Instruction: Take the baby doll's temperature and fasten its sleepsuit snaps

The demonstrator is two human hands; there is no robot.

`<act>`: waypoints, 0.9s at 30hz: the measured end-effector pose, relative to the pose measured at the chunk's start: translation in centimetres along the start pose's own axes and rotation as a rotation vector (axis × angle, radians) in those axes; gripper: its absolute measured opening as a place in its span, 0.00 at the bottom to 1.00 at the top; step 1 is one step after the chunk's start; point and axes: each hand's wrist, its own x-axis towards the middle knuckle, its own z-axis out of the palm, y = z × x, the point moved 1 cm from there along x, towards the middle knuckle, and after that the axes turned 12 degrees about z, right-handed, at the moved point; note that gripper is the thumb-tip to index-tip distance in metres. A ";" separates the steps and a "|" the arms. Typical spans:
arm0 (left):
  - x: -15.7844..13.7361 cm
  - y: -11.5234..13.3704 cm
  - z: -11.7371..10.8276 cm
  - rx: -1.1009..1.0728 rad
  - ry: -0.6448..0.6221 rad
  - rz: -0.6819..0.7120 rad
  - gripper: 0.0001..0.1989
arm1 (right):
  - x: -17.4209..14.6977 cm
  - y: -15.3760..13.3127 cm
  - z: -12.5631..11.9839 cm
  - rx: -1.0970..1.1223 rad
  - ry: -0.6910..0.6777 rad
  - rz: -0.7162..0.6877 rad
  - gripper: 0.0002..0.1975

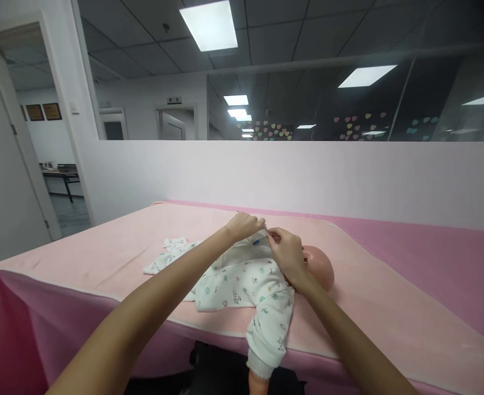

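Note:
A baby doll with a bald head lies on its back on the table, its head to the right. It is dressed in a white printed baby garment, and one sleeved arm hangs over the near edge. My left hand is closed on the garment's white cloth at the doll's upper chest. Close by, my right hand pinches the cloth near the neck, covering part of the doll's face. Between my hands shows a small blue mark on the white fabric. My fingertips are partly hidden.
A peach-coloured sheet covers the table over a pink cloth that drapes down in front. Behind stands a white half wall with glass above it. An open door is on the left.

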 end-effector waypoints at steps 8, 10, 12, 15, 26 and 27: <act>-1.9 1.5 1.3 -0.064 0.010 0.075 0.09 | 3.2 0.7 4.2 -0.560 -0.255 0.171 0.07; -3.3 0.6 1.8 -0.088 0.011 -0.018 0.08 | 3.3 0.3 3.7 -0.664 -0.291 0.120 0.06; -5.1 -1.1 2.2 -0.098 -0.058 -0.115 0.08 | 3.2 -0.1 2.8 -0.711 -0.303 0.072 0.07; -8.0 -4.0 1.9 -0.083 -0.165 -0.240 0.07 | 2.3 -0.6 1.1 -0.719 -0.289 -0.050 0.09; -6.4 -3.7 -1.5 -0.688 -0.388 -0.256 0.09 | 4.0 6.1 -4.4 -0.107 -0.643 0.348 0.16; -5.1 -3.4 -0.8 -0.592 -0.328 -0.259 0.08 | 4.4 7.0 -4.7 -0.024 -0.680 0.437 0.17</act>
